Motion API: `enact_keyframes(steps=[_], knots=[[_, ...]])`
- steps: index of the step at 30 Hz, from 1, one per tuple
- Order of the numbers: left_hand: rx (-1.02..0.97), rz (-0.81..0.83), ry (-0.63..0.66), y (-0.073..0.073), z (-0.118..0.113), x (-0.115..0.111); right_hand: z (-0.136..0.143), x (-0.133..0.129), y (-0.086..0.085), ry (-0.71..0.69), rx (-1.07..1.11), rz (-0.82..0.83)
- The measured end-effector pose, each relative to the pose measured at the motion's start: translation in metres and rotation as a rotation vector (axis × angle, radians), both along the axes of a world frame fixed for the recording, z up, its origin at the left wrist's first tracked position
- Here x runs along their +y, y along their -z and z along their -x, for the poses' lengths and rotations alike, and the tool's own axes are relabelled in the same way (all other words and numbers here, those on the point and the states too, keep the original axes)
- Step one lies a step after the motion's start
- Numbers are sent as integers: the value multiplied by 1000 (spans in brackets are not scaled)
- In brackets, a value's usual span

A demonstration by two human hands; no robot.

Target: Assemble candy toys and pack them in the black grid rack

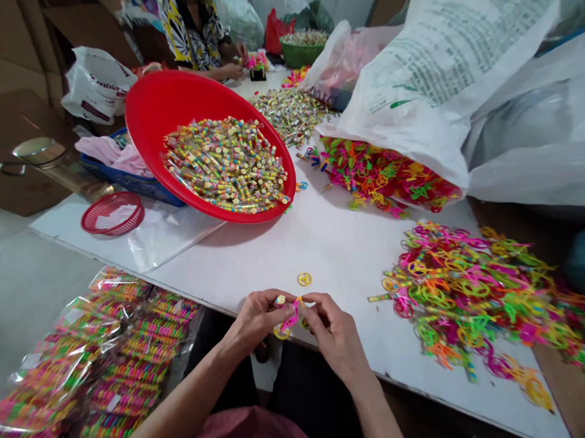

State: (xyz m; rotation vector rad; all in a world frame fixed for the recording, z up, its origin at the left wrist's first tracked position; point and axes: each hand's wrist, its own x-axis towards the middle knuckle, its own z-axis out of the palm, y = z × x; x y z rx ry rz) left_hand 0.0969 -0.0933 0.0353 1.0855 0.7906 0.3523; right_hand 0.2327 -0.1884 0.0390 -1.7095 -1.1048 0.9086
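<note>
Left hand (260, 318) and right hand (331, 330) pinch one toy (290, 316) at the table's (255, 258) near edge.
Head view: fingers of both hands closed narrow on the toy, pink and yellow; exact grip partly hidden. Yellow wheel (304, 279) flat on table, just beyond the hands. Loose pile (458, 294) to the right; white bag (415, 104) behind it, tipped, mouth open, bright parts inside. Red basin (146, 122) beyond, to the left, tilted, holds wrapped tubes (228, 163). Co-worker (175, 27) at far side.
</note>
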Motion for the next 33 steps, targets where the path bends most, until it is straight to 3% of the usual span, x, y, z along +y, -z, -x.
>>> enact_keyframes(steps=[5,8,10,13,18,21,24,27,30,33], knots=[[-54,75,64,-4,4,-2,-1,1,10,-14,404,91],[-63,110,22,1,3,0,-5,3,14,106,409,49],[-77,139,-44,5,3,2,-10,4,16,112,367,92],[-73,157,-114,10,3,4,-18,3,21,48,88,235],[12,86,-76,14,7,2,-28,-3,20,135,-720,417],[68,27,-58,16,9,-1,-35,-9,11,192,-911,539],[123,-27,-21,16,9,-3,-35,-18,7,205,-935,359],[158,-55,5,15,7,-5,-23,-26,16,71,-888,63],[147,-49,-4,15,4,-8,-10,-27,29,53,-857,-38],[123,-41,-6,11,1,-10,-5,-24,27,138,-682,-98]])
